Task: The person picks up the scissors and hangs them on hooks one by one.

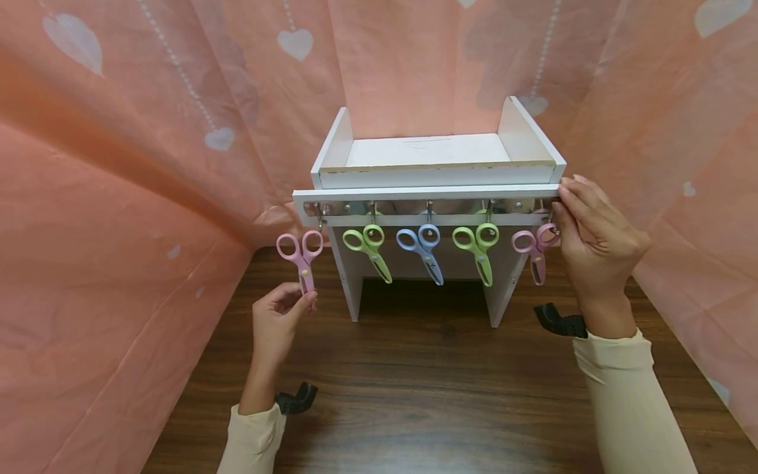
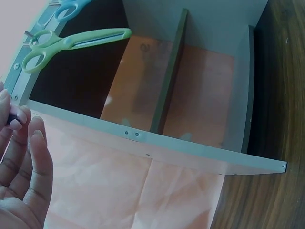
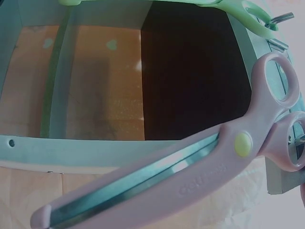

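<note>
My left hand (image 1: 275, 326) pinches a pair of pink scissors (image 1: 304, 263) by the blade end, handles upward. One handle loop is beside the leftmost hook (image 1: 320, 216); whether it is on the hook I cannot tell. With my right hand (image 1: 601, 237) I grip the right end of the white hook rail board (image 1: 414, 193). Hanging along it are green scissors (image 1: 372, 253), blue scissors (image 1: 425, 253), a second green pair (image 1: 478, 253) and another pink pair (image 1: 535, 253), close to my right fingers. In the right wrist view that pink pair (image 3: 233, 143) appears large.
A white shelf unit (image 1: 426, 150) with raised sides carries the rail on its front. Below and in front lies a dark wood-grain surface (image 1: 414, 382). Pink curtains with heart prints (image 1: 148, 197) surround the left, back and right.
</note>
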`<state>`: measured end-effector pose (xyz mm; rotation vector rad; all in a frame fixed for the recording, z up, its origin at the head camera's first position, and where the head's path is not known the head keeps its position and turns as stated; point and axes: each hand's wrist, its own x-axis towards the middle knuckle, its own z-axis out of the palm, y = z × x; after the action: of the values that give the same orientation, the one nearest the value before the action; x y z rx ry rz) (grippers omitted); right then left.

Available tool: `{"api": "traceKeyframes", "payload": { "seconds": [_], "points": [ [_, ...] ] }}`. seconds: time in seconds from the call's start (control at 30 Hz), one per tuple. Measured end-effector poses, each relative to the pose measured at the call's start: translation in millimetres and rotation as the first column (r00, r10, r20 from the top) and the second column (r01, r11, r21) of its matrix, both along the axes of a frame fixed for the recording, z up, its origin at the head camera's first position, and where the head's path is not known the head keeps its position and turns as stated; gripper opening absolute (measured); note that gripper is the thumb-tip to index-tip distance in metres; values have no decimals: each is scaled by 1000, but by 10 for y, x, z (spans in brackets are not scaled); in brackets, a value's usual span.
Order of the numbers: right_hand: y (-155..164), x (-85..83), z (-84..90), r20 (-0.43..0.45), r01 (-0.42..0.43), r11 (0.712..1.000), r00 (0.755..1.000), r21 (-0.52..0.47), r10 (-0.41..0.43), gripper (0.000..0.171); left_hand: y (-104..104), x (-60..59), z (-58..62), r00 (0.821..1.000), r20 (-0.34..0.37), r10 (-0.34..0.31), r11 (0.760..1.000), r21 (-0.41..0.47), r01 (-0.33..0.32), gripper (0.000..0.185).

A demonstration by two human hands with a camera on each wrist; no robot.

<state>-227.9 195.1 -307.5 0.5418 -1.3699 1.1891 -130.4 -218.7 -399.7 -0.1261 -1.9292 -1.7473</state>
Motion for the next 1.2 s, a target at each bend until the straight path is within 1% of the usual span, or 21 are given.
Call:
{"api": "traceKeyframes", "payload": {
  "seconds": [0.23, 0.4, 0.73, 1.0, 1.2],
  "points": [
    [4, -1, 9, -7, -1, 1000, 1000, 1, 1, 20, 5, -48, -18, 999, 3, -34, 999, 25, 34, 13],
    [3, -2, 11, -9, -6, 1000, 1000, 0, 6, 20, 7, -73, -35, 999, 0, -38, 999, 24, 38, 13],
    [11, -14, -2, -5, -10, 1000, 1000, 4, 10, 20, 31, -123, -75, 998, 19, -55, 998, 45, 54, 12],
    [10, -2, -4, 4, -5, 1000, 1000, 2, 5, 19, 31, -171, -110, 997, 23, -73, 995, 65, 71, 17],
    [4, 5, 2, 4, -2, 1000, 1000, 1, 2, 19, 41, -211, -134, 995, 45, -88, 993, 79, 85, 18]
  ]
}}
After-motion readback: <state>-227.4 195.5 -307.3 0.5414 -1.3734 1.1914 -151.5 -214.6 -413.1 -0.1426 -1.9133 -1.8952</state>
